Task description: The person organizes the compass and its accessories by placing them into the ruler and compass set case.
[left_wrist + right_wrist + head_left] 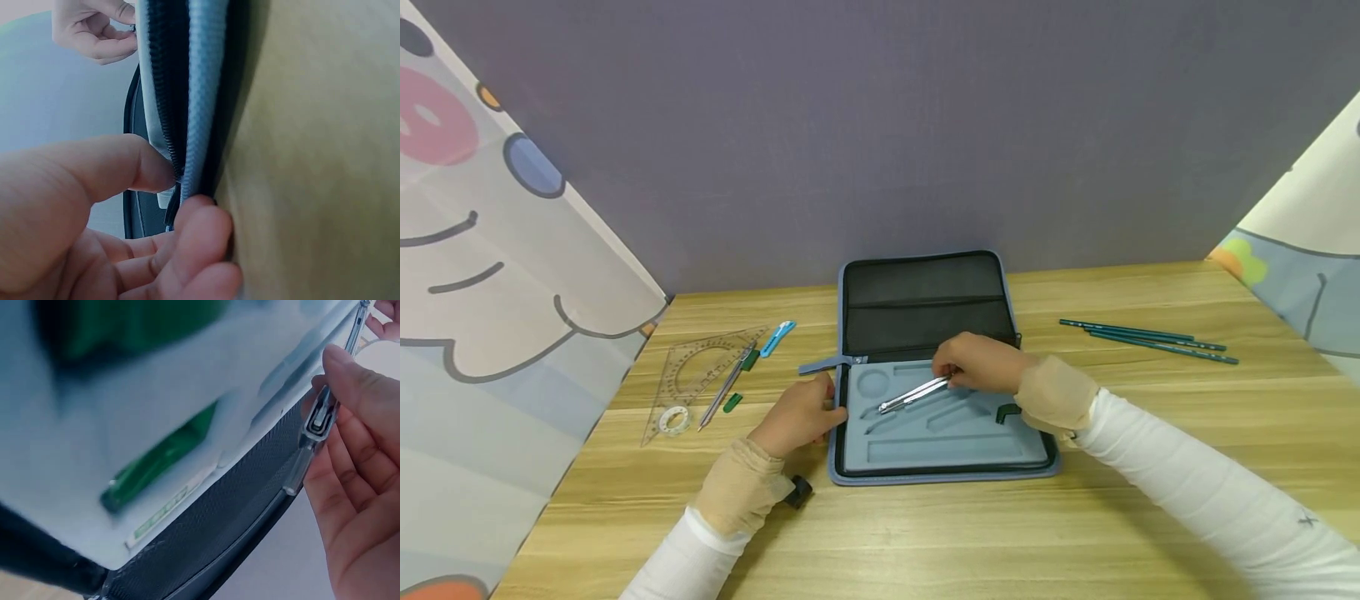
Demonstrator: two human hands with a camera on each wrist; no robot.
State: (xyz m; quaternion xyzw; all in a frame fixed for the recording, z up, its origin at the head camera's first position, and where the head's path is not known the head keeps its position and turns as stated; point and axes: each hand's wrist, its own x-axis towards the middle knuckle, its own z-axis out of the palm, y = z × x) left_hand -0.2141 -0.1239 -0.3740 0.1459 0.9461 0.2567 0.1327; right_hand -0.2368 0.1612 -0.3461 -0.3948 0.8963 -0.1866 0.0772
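In the head view a zip case lies unfolded, its lid at the back and a grey-blue moulded tray at the front. My right hand pinches a silver drawing compass between thumb and fingers, tilted over the tray's recesses. Along the case's left border, my left hand grips the edge; the left wrist view shows thumb and fingers on either side of the blue trim. A dark green piece sits in the tray near my right wrist. Close up, a green object fills one slot.
Left of the case lie a transparent set square, a white tape roll, a slim pencil-like tool, a blue cutter and small green pieces. Several green pencils lie to the right. A grey wall stands behind.
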